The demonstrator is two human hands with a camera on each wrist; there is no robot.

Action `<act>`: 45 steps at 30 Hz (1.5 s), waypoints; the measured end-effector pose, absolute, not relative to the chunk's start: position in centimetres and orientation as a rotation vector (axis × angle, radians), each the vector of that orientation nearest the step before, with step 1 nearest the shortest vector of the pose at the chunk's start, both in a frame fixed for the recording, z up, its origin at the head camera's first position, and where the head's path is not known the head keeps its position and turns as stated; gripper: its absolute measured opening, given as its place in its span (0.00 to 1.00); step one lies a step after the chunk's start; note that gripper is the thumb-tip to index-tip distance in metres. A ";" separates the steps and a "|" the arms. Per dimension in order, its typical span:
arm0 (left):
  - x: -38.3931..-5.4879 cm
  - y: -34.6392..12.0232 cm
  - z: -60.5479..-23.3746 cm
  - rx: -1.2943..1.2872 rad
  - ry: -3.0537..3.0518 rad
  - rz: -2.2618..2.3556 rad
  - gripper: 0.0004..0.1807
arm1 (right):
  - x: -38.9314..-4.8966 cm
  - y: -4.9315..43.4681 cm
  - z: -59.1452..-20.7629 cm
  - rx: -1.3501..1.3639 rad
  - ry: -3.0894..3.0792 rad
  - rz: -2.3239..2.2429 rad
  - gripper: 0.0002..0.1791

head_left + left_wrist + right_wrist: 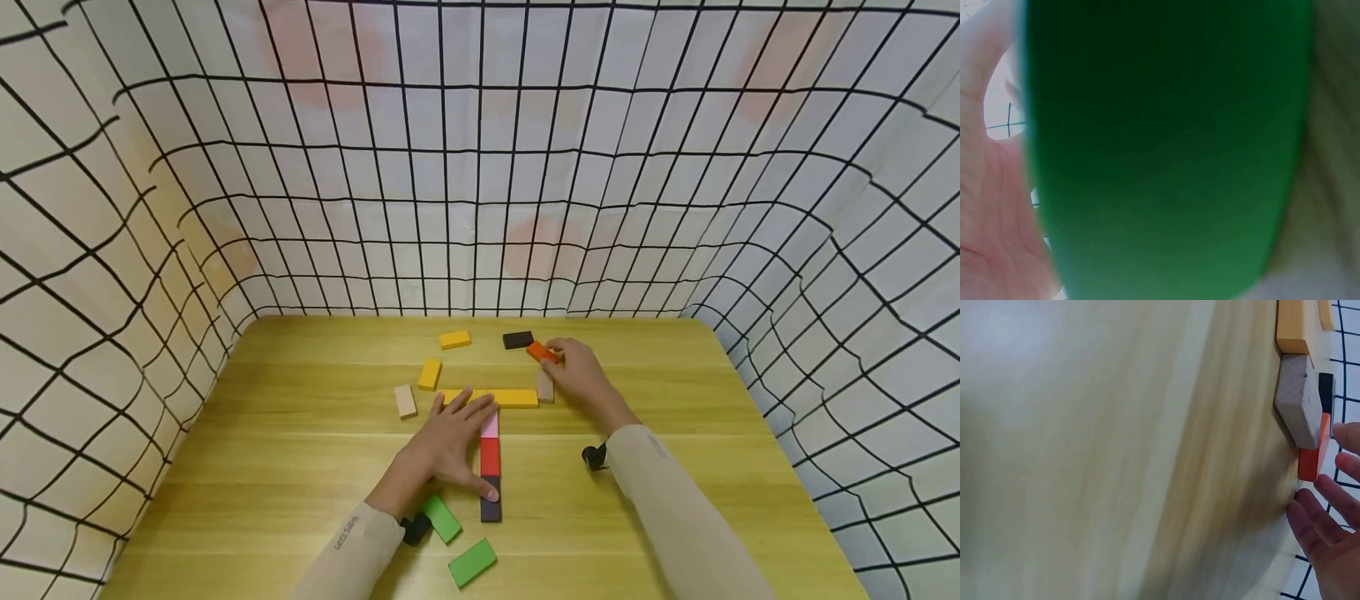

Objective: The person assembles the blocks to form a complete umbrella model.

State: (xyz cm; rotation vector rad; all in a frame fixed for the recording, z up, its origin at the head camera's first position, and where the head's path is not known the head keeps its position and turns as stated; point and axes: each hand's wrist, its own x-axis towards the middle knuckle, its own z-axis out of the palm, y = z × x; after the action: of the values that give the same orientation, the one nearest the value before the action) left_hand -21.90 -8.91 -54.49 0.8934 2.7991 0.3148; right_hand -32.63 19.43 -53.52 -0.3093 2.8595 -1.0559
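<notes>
My left hand [450, 442] lies spread over a T of blocks, fingertips at the yellow crossbar [517, 398] and thumb on the dark block [491, 512]. Between these, the stem has a pink block [490, 425] and a red block [490, 457]. At the crossbar's right end, my right hand [581, 375] pinches the right end of an orange block [538, 351] between thumb and fingers. That block slants between a black block [517, 340] and a beige block [545, 388]. In the right wrist view, the beige block [1299, 400] partly hides the orange one [1309, 464].
Near my left wrist lie two green blocks, one [442, 519] beside the wrist camera and filling its view, another [473, 563] closer to me. Beyond the left hand are two loose yellow blocks [430, 374] and a beige block [405, 402]. Black netting [480, 200] surrounds the wooden table [300, 467].
</notes>
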 end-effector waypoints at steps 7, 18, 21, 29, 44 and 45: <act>-21.8 -8.7 -54.6 0.898 2.799 0.342 0.76 | -33.3 19.1 -53.1 -0.237 2.823 -1.038 0.21; -21.6 -8.6 -54.7 0.891 2.803 0.316 0.76 | -33.9 18.7 -53.6 -0.303 2.884 -0.969 0.20; -21.6 -8.8 -54.6 0.887 2.804 0.314 0.76 | -33.9 18.3 -53.6 -0.321 2.883 -0.976 0.20; -21.8 -8.9 -54.6 0.889 2.808 0.327 0.76 | -33.7 17.3 -53.6 -0.343 2.902 -0.945 0.20; -21.9 -8.8 -54.6 0.885 2.805 0.321 0.76 | -32.7 16.7 -54.7 -0.360 2.961 -0.963 0.22; -21.9 -8.8 -54.7 0.884 2.806 0.319 0.76 | -32.6 16.7 -54.8 -0.373 2.971 -0.954 0.23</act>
State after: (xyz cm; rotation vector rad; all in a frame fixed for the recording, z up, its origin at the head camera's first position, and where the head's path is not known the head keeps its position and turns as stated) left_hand -21.87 -8.84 -54.66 0.8843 2.8063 0.3187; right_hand -32.61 16.66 -54.79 -0.3734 2.9706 -0.9539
